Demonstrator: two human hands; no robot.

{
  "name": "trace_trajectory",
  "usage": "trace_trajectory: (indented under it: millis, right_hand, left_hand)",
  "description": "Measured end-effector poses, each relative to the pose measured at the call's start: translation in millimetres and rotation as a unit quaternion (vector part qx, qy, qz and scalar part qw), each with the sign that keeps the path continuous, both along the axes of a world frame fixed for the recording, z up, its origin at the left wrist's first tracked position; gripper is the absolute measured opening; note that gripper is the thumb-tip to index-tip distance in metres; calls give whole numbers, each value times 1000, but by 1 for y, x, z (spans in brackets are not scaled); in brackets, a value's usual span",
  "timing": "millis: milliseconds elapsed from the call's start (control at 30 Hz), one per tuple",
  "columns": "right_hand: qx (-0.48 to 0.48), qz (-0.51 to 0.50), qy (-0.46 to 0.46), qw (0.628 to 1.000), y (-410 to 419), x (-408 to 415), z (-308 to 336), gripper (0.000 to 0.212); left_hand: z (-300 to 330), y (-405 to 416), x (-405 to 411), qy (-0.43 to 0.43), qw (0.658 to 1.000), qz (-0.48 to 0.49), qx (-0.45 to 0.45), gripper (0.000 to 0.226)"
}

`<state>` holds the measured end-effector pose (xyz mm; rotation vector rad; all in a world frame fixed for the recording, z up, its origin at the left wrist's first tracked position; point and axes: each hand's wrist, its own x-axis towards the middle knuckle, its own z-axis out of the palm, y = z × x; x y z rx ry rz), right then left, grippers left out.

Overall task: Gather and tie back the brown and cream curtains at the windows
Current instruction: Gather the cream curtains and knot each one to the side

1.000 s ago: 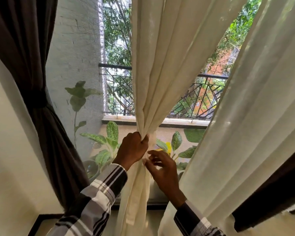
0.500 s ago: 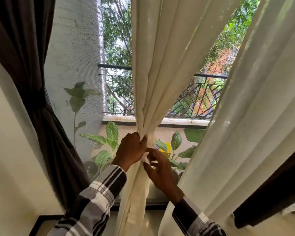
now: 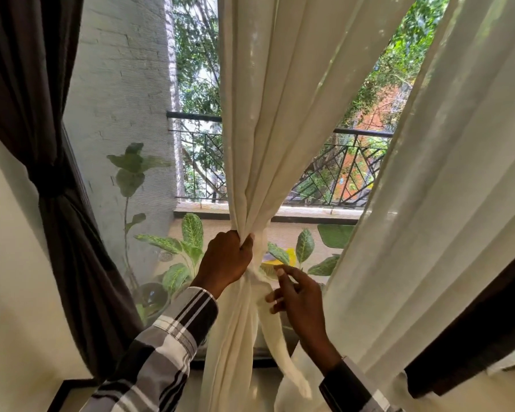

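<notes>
Where gathered, cream curtain (image 3: 268, 114): bunched at window centre, inside left hand (image 3: 225, 260)'s closed grip.
Right hand (image 3: 302, 298): fingers loose, holding nothing, just right of tie strip (image 3: 275, 343).
Brown curtain (image 3: 42, 144): tied back, window's left edge.

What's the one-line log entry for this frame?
left hand: grips gathered cream curtain | right hand: open, off fabric | tie strip: hanging | brown curtain: tied

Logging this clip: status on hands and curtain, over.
Left hand grips gathered cream fabric curtain at waist. Right hand open beside dangling cream tie strip. Dark brown curtain at left already tied. Nothing in the way.
</notes>
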<state>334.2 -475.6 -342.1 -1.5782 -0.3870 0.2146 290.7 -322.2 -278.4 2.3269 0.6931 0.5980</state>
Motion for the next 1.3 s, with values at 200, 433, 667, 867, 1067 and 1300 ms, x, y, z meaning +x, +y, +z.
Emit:
trace_trajectory:
  millis: [200,433,667,867,1067,1300]
  right_hand:
    - [90,68,252,961,5,-7,6,29]
    - [37,95,289,952,16,-9,20,29]
    - [123,-74,158,977,25,-16,12,13]
    - [214,-105,-4,971,25,-27,16,32]
    - [332,-30,147,931,20,-3,26,38]
    - [406,22,197,892,9,39,50,38]
  left_hand:
    - [-1,-3,0,-9,1000,-6,2,47]
    - [-3,-3,-1,-6,1000,-17,11,47]
    - [-1,-5,-2,-2,1000,-13,18,45]
    - [-3,-8,0,-7,1000,-9,8,44]
    - [-9,0,1,9,1000,-9,-3,51]
    - [-10,3,-1,1,999,7,-33,46]
